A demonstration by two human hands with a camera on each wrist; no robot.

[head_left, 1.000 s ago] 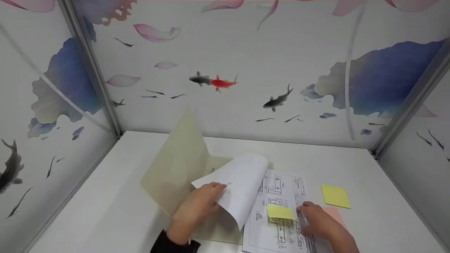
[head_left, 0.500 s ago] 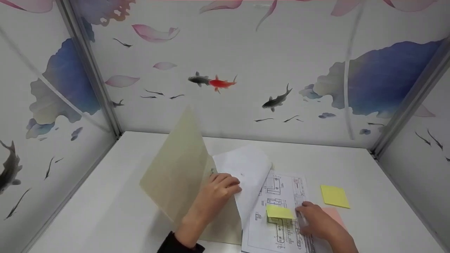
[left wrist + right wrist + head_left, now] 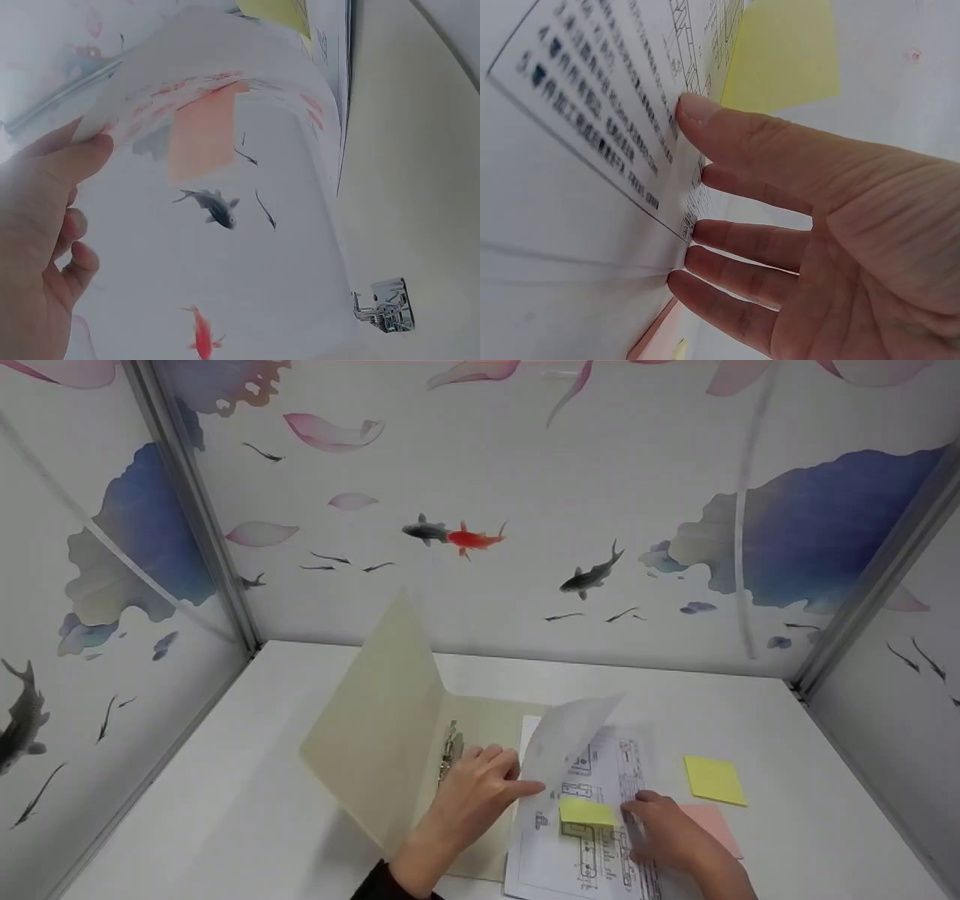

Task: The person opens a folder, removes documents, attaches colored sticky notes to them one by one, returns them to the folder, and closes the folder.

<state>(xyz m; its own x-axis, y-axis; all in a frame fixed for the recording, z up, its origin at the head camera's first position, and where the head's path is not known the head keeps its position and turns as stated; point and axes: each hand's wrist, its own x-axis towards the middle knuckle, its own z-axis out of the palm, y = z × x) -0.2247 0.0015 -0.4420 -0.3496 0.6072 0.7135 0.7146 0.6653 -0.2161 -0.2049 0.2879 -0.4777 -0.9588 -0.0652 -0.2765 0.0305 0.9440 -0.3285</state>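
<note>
In the head view my left hand (image 3: 480,791) holds a thin white sheet (image 3: 570,731), which curls up over the right-hand papers. The left wrist view has the thumb against this sheet's edge and the other fingers bent below. My right hand (image 3: 682,836) rests at the right edge of a stack of printed drawings (image 3: 551,855). Its thumb touches the print and its nearly straight fingertips meet the paper edge in the right wrist view. A yellow sticky note (image 3: 587,812) lies on the top drawing. The cream folder (image 3: 375,727) stands open on the left, its metal clip (image 3: 451,750) showing beside my left hand.
On the white table (image 3: 247,780), a yellow sticky pad (image 3: 714,780) lies right of the drawings. A pink sticky pad (image 3: 712,826) is partly hidden by my right hand. Walls printed with fish and petals enclose the table at the back and sides.
My left hand has moved right with the white sheet, swinging it off the folder and over the drawings. The clip has come into view. The drawings and right hand have shifted slightly left.
</note>
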